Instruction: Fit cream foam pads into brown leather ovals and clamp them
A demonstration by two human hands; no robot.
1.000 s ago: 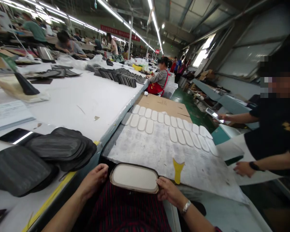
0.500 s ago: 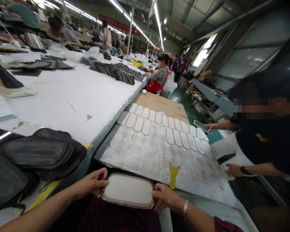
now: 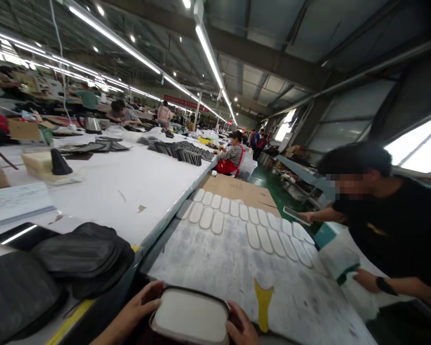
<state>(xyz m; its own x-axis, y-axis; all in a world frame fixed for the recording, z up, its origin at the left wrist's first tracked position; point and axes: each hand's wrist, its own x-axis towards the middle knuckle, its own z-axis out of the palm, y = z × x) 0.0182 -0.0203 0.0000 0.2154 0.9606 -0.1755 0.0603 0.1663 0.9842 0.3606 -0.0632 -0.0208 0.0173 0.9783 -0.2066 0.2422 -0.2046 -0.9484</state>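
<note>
Between my two hands is a rounded oblong panel (image 3: 190, 316) with a pale face and a dark raised rim. My left hand (image 3: 143, 304) pinches its left end, thumb at the rim. At the right end, my right hand (image 3: 241, 327) grips the edge with the thumb near the pale face. The panel is held over my lap, at the near edge of a grey-white work board (image 3: 201, 258). A yellow flat tool with a forked, flared end (image 3: 263, 302) lies on that board, just beyond my right hand. Rows of white oval pieces (image 3: 217, 223) lie farther back.
To the left, dark padded panels (image 3: 75, 254) are piled by a phone (image 3: 23, 236) on the white table (image 3: 111, 191). A cardboard sheet (image 3: 240, 189) lies behind the ovals. On the right, a person in black (image 3: 391, 230) holds a tablet-like device (image 3: 296, 215).
My view has tilted upward, so the board, panel and hands sit lower in the picture. Both hands still hold the panel. The person on the right has shifted their lower hand.
</note>
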